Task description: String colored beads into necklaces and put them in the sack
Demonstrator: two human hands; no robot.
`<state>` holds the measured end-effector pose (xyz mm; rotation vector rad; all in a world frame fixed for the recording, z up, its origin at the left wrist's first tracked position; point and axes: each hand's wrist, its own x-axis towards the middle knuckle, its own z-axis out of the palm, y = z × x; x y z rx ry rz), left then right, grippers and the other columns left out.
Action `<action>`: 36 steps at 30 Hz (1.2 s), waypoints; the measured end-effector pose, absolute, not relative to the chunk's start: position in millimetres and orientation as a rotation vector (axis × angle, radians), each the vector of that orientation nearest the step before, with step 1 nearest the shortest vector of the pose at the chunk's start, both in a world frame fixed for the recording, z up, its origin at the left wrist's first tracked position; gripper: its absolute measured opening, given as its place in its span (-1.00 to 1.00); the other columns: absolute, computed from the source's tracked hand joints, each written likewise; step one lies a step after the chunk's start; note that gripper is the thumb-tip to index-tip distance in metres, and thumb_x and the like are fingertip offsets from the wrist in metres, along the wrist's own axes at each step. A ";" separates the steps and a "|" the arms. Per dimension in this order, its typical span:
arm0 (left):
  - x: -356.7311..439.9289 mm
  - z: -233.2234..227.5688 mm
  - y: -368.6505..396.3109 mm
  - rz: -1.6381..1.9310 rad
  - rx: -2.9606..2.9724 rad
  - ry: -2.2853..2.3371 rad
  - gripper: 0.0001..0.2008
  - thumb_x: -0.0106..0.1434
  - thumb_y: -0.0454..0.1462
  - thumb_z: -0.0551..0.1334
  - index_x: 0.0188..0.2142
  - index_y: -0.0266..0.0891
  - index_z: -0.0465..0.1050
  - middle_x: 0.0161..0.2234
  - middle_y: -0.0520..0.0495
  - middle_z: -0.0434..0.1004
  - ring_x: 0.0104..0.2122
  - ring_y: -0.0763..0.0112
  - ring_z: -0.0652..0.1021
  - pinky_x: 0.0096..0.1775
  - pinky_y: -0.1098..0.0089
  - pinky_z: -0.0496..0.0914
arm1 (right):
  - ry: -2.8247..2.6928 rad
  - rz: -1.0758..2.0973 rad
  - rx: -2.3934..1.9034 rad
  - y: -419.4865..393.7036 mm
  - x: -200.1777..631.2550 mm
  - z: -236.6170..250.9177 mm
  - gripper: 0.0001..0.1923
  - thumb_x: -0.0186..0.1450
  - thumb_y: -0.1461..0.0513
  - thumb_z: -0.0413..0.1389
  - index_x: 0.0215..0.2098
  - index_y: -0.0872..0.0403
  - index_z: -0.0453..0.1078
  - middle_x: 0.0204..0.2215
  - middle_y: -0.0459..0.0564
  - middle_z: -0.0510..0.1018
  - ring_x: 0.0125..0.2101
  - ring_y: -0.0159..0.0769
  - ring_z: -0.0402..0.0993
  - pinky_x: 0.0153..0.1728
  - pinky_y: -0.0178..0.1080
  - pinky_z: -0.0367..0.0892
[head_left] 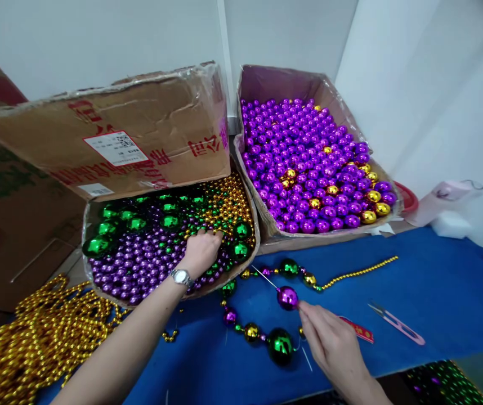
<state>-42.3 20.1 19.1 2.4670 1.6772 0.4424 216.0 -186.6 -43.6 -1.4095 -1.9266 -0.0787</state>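
My left hand (202, 252), with a watch on its wrist, is down among small beads in the left cardboard box (253, 242). Its fingers are curled together, and whatever they hold is hidden. Over the blue table my right hand (330, 337) pinches a thin needle (265, 278) at the near end of a large purple bead (287, 297). The needle's tip sticks out beyond the bead toward the box. Below and behind lies a strand of mixed beads, with a large green bead (281, 346), a gold bead (251, 332) and a gold bead chain (362, 270).
A second box (241, 152) holds shiny purple balls (300, 163) and some gold ones. Gold bead chains (26, 343) are heaped at the left. Pink thread snips (397, 323) and a red strip (357, 329) lie on the blue cloth (444, 292). A box flap (140, 129) stands up behind.
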 end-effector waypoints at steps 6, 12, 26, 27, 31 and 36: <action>-34.9 35.5 4.4 0.745 2.123 1.423 -0.70 0.25 -0.21 0.08 -0.06 -0.26 0.38 -0.23 -0.15 0.53 -0.23 0.26 0.53 -0.18 0.27 0.43 | -1.864 0.063 -1.413 -186.4 211.5 -36.6 -0.76 0.35 0.32 -0.06 -0.10 0.15 0.39 -0.36 0.07 0.56 -0.38 -0.25 0.53 -0.35 -0.25 0.45; -12.1 43.4 -30.5 0.946 1.018 0.797 -0.76 0.19 -0.29 0.25 -0.14 -0.32 0.45 -0.25 -0.14 0.57 -0.27 0.39 0.58 -0.14 0.37 0.46 | -1.788 0.113 -1.413 -181.2 203.9 -26.6 -0.75 0.37 0.30 -0.09 -0.16 0.11 0.41 -0.38 0.06 0.57 -0.33 -0.23 0.54 -0.27 -0.25 0.45; 3.0 43.2 -53.0 0.850 0.852 0.746 -0.81 0.20 -0.30 0.25 -0.19 -0.34 0.46 -0.23 -0.19 0.55 -0.36 0.44 0.58 -0.26 0.46 0.49 | -1.841 0.077 -1.415 -182.7 205.8 -31.6 -0.75 0.35 0.34 -0.08 -0.11 0.14 0.40 -0.38 0.05 0.56 -0.30 -0.22 0.54 -0.26 -0.24 0.45; 3.0 43.1 -53.3 0.848 0.876 0.751 -0.81 0.20 -0.29 0.26 -0.20 -0.35 0.46 -0.23 -0.19 0.55 -0.36 0.44 0.57 -0.25 0.45 0.49 | -1.843 0.075 -1.415 -182.6 206.2 -32.3 -0.75 0.35 0.34 -0.08 -0.11 0.14 0.40 -0.39 0.05 0.56 -0.30 -0.22 0.54 -0.26 -0.23 0.45; 5.1 43.4 -56.1 0.847 0.976 0.777 -0.80 0.21 -0.26 0.25 -0.21 -0.35 0.48 -0.24 -0.19 0.55 -0.36 0.41 0.57 -0.24 0.39 0.48 | -1.849 0.073 -1.429 -181.7 206.2 -35.1 -0.75 0.35 0.33 -0.09 -0.11 0.13 0.39 -0.41 0.05 0.55 -0.32 -0.22 0.53 -0.27 -0.23 0.45; 14.7 48.7 -62.9 0.777 1.138 0.730 -0.77 0.18 -0.28 0.27 -0.16 -0.31 0.47 -0.22 -0.17 0.54 -0.36 0.39 0.55 -0.26 0.36 0.47 | -1.780 0.155 -1.414 -180.8 204.2 -32.9 -0.76 0.36 0.33 -0.10 -0.13 0.11 0.38 -0.38 0.05 0.54 -0.35 -0.25 0.51 -0.32 -0.27 0.41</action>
